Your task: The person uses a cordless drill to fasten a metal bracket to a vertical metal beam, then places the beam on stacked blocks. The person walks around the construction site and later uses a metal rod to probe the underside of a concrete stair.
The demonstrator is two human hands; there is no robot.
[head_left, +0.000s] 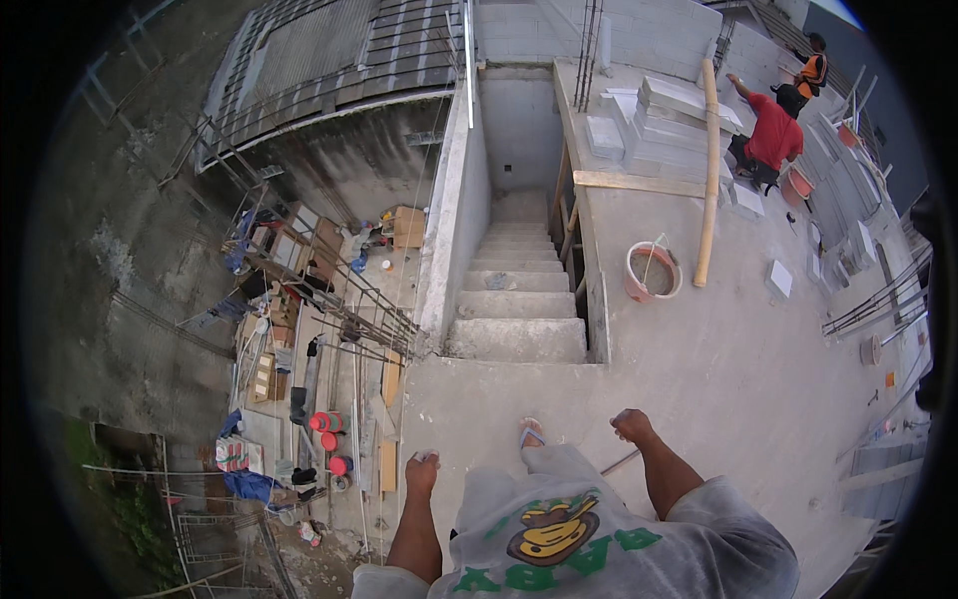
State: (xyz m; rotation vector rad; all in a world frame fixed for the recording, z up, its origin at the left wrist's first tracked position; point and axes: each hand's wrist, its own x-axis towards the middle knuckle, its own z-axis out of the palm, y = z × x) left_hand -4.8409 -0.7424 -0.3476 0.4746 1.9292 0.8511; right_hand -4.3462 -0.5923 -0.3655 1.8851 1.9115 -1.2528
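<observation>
My left hand hangs at my side near the slab's left edge, its fingers curled in and dusted whitish. No object shows in it. Ahead of my body on the other side, my right hand is also curled closed over the bare concrete, with nothing visible in it. One sandalled foot steps on the concrete floor. Just in front, concrete stairs lead down between walls. A thin stick shows beside my right forearm, touching neither hand as far as I see.
A bucket of grey mix stands right of the stairwell, near a long bamboo pole and stacked pale blocks. A person in red crouches beyond; another stands behind. Left, the edge drops to a cluttered lower level with red containers. Rebar juts there.
</observation>
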